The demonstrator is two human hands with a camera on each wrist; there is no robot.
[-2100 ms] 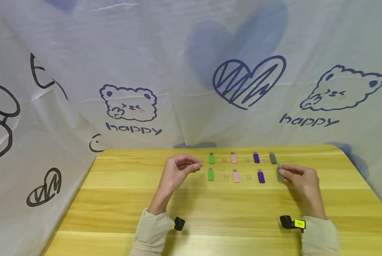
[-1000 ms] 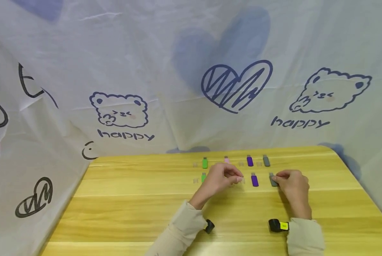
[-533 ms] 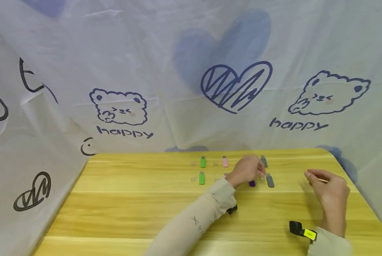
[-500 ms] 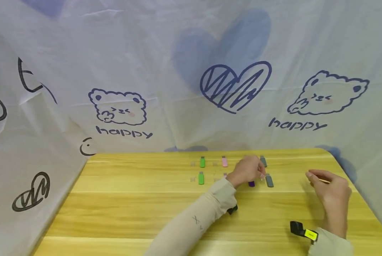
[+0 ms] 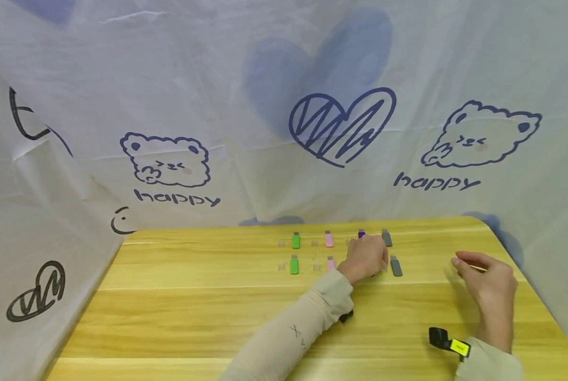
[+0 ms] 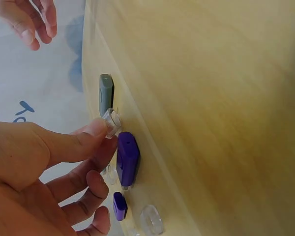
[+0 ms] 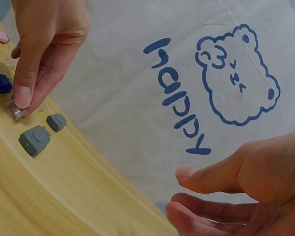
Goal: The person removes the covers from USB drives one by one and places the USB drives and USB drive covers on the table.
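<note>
My left hand (image 5: 366, 257) pinches a small clear plastic cap (image 6: 111, 124) between thumb and fingertips, low over the table. The cap is between the front purple USB stick (image 6: 128, 160) and the front grey USB stick (image 5: 396, 266). In the head view, the hand hides most of that purple stick. Behind lie another grey stick (image 5: 387, 238) and another purple stick (image 6: 119, 206). Off to the right, my right hand (image 5: 489, 280) hovers with fingers loosely bent and nothing in them; in the right wrist view, its thumb and fingers stand apart.
Two green USB sticks (image 5: 294, 265) and two pink ones (image 5: 328, 239) continue the two rows to the left. Clear caps (image 5: 281, 267) lie beside them. A white printed cloth (image 5: 245, 174) hangs behind the wooden table (image 5: 179, 317).
My right hand has let go of the front grey USB stick and drawn back to the right. My left hand has travelled right along the rows to the gap beside that stick.
</note>
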